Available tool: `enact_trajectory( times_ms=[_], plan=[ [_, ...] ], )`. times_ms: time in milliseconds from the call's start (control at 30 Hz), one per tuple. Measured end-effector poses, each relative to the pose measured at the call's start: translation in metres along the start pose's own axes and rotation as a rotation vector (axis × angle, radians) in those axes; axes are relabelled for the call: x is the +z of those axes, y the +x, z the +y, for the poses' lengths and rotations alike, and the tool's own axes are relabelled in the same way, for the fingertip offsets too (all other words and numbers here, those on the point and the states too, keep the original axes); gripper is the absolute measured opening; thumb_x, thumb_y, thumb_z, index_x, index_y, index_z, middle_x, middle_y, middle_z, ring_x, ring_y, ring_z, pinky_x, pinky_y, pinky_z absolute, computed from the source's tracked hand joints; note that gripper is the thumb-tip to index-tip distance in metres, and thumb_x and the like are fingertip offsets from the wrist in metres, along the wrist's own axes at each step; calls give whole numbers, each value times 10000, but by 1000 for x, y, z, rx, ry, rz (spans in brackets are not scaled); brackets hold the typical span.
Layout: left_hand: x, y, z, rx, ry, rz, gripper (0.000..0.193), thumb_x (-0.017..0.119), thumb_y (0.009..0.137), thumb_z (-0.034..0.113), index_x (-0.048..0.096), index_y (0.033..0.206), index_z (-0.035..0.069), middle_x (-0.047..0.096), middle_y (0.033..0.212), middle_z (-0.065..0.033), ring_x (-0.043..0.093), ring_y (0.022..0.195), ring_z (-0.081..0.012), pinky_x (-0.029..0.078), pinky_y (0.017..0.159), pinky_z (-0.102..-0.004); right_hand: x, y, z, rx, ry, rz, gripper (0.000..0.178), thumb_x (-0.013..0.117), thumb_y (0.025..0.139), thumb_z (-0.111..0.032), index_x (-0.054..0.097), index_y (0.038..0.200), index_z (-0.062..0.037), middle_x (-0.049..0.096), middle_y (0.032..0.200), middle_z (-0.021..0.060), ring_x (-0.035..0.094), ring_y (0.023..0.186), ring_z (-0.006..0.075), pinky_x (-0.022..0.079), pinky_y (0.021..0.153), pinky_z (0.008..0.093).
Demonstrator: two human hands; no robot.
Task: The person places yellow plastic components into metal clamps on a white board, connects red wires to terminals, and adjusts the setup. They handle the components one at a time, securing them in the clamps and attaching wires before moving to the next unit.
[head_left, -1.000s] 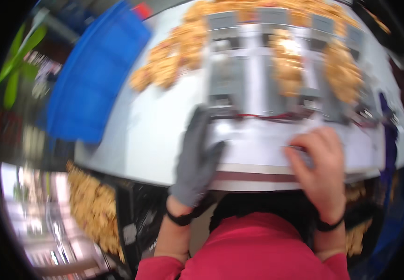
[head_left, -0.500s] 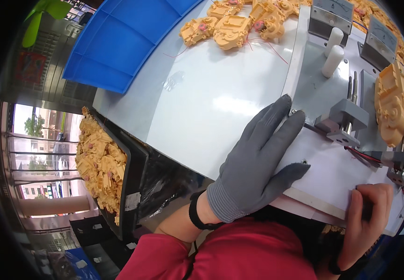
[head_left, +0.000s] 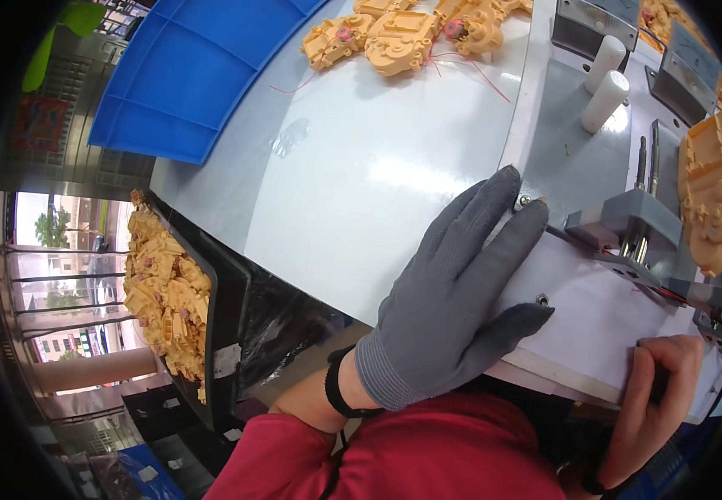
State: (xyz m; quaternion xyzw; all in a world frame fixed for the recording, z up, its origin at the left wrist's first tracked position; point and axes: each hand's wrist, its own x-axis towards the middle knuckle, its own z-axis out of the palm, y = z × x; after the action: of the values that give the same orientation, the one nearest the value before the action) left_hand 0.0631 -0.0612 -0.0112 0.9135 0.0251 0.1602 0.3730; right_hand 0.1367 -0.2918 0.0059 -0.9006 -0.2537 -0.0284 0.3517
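My left hand [head_left: 454, 293], in a grey knit glove, lies flat with its fingers stretched out and the thumb spread. Its fingertips touch the edge of the grey metal plate [head_left: 574, 142], beside a small screw. My bare right hand [head_left: 665, 387] rests at the front edge of the white board [head_left: 574, 321], fingers curled inward; anything inside the curl is hidden. Between the hands and beyond them stands a grey metal block [head_left: 624, 221] with two thin upright pins. At the far right, a yellow plastic housing [head_left: 709, 196] sits raised over the fixture.
Several yellow housings [head_left: 398, 42] with thin red wires lie at the back of the white table [head_left: 328, 208]. Two white posts [head_left: 604, 102] and meter boxes [head_left: 682, 75] stand at the back right. A blue tray [head_left: 186, 75] and a black bin [head_left: 226, 333] of yellow parts are at left.
The whole view has shifted slightly, with the table's far objects sitting a little further up and left. Both hands keep nearly the same pose and place on the board.
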Motion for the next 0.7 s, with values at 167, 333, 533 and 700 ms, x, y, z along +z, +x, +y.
enact_trajectory(
  times_ms=[167,333,533,700],
  plan=[
    [1,2,-1,28,-10,16,698,737,813,182,433,1413,-6,360,1461,-290,403,1313,-468,379,1071,-480,-1,3,-4,33,-14,9,60,536,853,68,504,846,18,443,840,91,460,796,201,366,738,273],
    [2,0,-1,37,11,32,694,737,812,169,435,1412,-4,367,1455,-289,409,1308,-465,384,1065,-478,-1,3,-1,-14,-18,3,53,543,860,57,509,849,19,446,840,87,461,790,201,368,729,273],
    [2,1,-2,49,14,43,672,730,821,169,443,1403,-4,386,1436,-292,418,1299,-464,390,1059,-473,-1,0,0,-13,-20,17,51,558,864,56,529,873,14,458,859,76,463,795,181,370,731,261],
    [3,-4,0,40,-7,74,633,707,838,168,453,1393,-2,398,1425,-289,429,1293,-449,397,1056,-456,1,-8,6,57,184,131,307,732,750,15,566,1007,-13,545,924,80,527,829,190,432,740,302]
  ],
)
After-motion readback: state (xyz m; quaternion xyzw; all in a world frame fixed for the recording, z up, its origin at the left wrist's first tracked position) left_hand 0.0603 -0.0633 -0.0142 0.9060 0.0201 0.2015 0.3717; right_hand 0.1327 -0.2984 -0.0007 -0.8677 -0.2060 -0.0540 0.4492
